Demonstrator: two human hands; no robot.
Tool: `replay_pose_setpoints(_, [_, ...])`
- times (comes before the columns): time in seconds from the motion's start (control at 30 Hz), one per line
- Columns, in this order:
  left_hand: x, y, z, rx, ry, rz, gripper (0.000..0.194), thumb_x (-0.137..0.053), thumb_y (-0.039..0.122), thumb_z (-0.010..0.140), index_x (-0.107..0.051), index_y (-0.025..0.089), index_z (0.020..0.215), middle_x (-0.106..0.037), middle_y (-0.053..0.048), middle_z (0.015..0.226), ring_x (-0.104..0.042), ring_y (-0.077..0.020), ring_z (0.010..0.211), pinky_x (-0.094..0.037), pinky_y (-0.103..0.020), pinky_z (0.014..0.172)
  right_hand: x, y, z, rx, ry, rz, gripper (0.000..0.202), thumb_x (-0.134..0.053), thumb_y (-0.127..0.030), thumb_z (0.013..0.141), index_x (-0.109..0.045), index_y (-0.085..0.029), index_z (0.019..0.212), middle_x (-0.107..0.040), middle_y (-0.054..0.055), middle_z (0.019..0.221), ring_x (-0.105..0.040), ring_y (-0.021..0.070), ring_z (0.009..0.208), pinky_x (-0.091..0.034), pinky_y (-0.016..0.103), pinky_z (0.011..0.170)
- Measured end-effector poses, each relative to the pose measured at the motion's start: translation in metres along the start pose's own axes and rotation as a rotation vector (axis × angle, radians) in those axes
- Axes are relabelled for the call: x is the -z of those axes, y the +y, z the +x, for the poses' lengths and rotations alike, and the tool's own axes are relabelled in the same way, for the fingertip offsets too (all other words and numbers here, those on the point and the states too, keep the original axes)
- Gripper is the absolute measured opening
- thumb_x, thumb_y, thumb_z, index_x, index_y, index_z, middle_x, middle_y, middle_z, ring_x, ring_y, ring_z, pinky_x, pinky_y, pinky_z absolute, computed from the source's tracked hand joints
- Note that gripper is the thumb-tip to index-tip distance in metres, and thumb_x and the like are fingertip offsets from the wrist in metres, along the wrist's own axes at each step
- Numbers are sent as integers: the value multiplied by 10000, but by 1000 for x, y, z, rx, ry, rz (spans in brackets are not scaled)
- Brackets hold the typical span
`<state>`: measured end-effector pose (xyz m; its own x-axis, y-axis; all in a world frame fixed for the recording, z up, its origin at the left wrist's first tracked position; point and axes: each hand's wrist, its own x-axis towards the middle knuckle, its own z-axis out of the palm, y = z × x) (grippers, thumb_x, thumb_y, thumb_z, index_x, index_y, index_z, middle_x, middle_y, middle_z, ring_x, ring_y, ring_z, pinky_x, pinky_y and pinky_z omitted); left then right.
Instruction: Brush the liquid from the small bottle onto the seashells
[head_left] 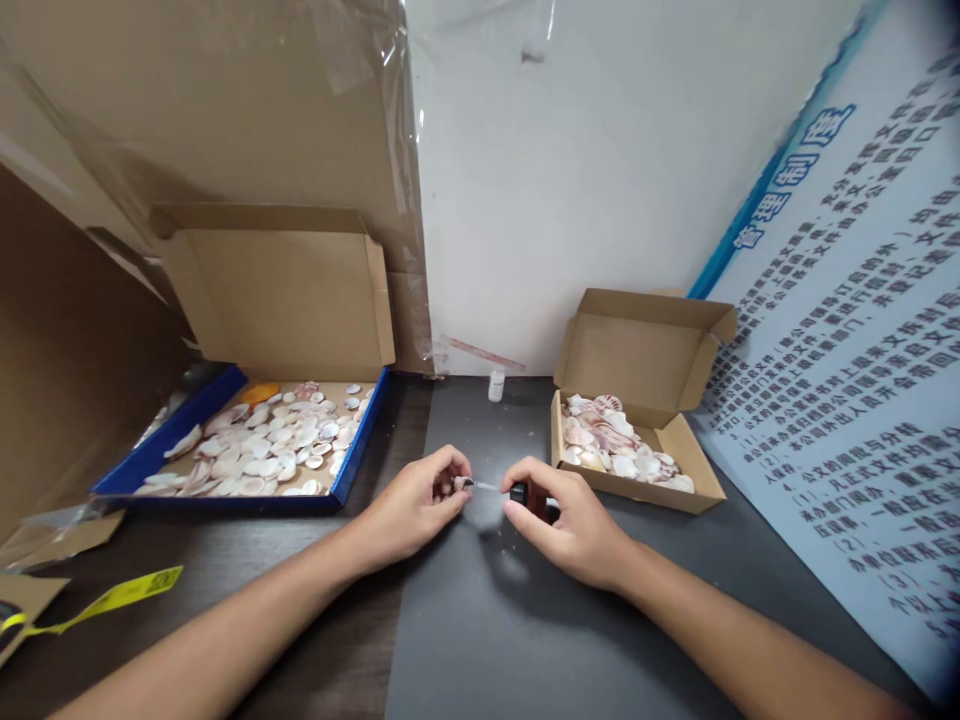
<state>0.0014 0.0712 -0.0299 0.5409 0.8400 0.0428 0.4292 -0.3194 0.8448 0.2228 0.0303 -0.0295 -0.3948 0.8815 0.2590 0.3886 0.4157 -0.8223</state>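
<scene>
Above the dark grey mat, my right hand [566,515] pinches a black cap [518,493] between thumb and fingers. A thin clear stem [487,487] reaches from the cap toward my left hand [420,505]. My left fingers are closed on a small dark item [468,483] at their tips, too small to name, and the stem's end is at or close to it. Beyond both hands, a small clear bottle [496,386] with a whitish label stands upright near the wall.
On the left, an open blue-edged box [342,482] holds many pale shells [281,440]. A smaller cardboard box [701,478] with shells [615,440] stands at the right, beside a printed poster [862,400]. A yellow strip [139,592] lies at the lower left.
</scene>
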Motion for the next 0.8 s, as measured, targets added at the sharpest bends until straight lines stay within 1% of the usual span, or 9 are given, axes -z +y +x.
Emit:
replay_pose_setpoints(0.1, [0,0,1,9,15,-21,133,-567,283,878,-502,173,914,-522,35,714,-452,-111,631,-364,-234,593,0,0,0,15,-17,26,136,-571,-230,897,-592,-196,1027,-512,-50,654,-475,91,572,-388,201,566])
replay_pose_setpoints(0.23, [1,0,1,-3,39,49,135,-583,289,866,-525,167,864,-525,24,720,-468,-117,640,-363,-239,598,0,1,1,-15,4,-14,135,-560,-223,901,-604,-195,1025,-503,-49,641,-473,96,573,-381,210,569])
replay_pose_setpoints(0.33, [2,1,2,-16,47,85,160,-574,317,879,-534,166,844,-553,8,761,-489,-125,669,-370,-247,619,1,0,0,-12,7,1,143,-562,-237,898,-601,-192,1028,-506,-43,651,-477,102,583,-388,216,574])
replay_pose_setpoints(0.5, [5,1,0,-13,-9,71,200,-499,359,939,-484,180,849,-547,20,728,-480,-130,683,-348,-255,638,2,-1,-1,3,-35,44,163,-538,-258,916,-601,-196,1052,-513,-31,679,-478,113,612,-388,223,583])
replay_pose_setpoints(0.6, [6,1,-2,-7,-42,35,232,-454,403,965,-458,187,880,-493,36,707,-446,-127,672,-334,-254,635,2,0,0,-23,-2,4,162,-509,-264,938,-605,-197,1050,-499,-28,679,-469,116,617,-381,230,588])
replay_pose_setpoints(0.67, [7,2,-3,-15,-42,26,263,-422,431,979,-457,186,890,-463,37,725,-428,-126,683,-334,-253,642,1,1,0,-36,20,-19,158,-506,-261,941,-604,-197,1047,-495,-29,675,-465,116,612,-378,232,588])
replay_pose_setpoints(0.8, [9,7,-5,-10,-51,-3,279,-360,426,1006,-466,185,915,-458,36,730,-429,-124,687,-343,-254,662,0,1,1,-34,27,-39,150,-515,-258,940,-600,-198,1048,-495,-36,667,-464,112,600,-376,230,587])
